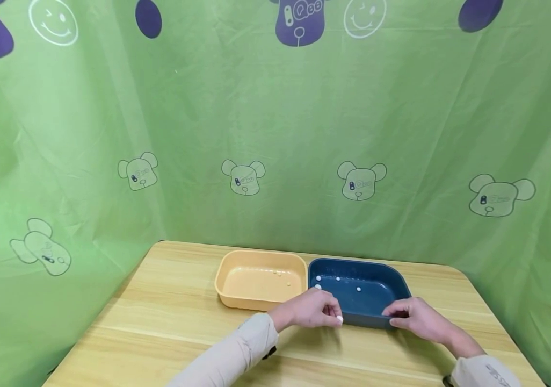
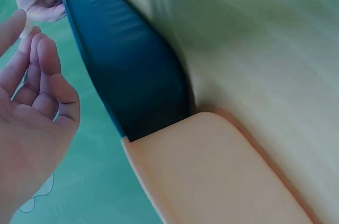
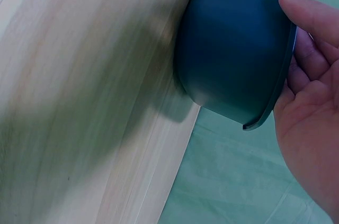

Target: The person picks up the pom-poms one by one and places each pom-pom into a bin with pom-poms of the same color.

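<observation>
Between thumb and fingertips my left hand (image 1: 315, 308) pinches a small white ball (image 1: 340, 319), just in front of the dark blue tray (image 1: 367, 321). The same white ball (image 2: 26, 25) shows at the fingertips in the left wrist view. My right hand (image 1: 420, 321) holds the tray's near right rim, thumb on one side and fingers on the other, also plain in the right wrist view. Inside the blue tray lie several white balls, one of them a white ball (image 1: 359, 289) near the middle. Part of the tray's near left side is hidden behind my left hand.
Touching the blue tray on its left stands a pale orange tray (image 1: 224, 301) with a few small pale bits inside. Both sit toward the back of a wooden table (image 1: 169, 301). A green patterned curtain (image 1: 275, 107) hangs behind and at the sides.
</observation>
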Demonstrator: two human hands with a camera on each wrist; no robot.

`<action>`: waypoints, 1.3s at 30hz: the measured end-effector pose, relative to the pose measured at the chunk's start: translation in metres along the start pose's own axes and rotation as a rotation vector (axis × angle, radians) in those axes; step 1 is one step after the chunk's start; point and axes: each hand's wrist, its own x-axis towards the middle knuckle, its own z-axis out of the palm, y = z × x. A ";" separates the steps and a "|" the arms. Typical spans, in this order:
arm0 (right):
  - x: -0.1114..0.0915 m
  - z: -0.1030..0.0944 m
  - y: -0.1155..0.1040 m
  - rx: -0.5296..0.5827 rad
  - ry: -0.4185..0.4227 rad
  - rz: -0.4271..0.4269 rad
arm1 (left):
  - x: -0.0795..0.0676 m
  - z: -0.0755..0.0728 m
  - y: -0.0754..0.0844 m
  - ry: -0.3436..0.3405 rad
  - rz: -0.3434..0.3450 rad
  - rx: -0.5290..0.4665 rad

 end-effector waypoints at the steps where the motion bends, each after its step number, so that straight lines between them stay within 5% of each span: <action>1: 0.000 0.000 0.000 -0.001 0.002 -0.002 | 0.001 -0.001 0.000 0.007 -0.002 -0.005; 39: -0.001 0.000 0.000 0.000 0.010 -0.042 | 0.020 -0.010 -0.019 0.113 -0.105 -0.074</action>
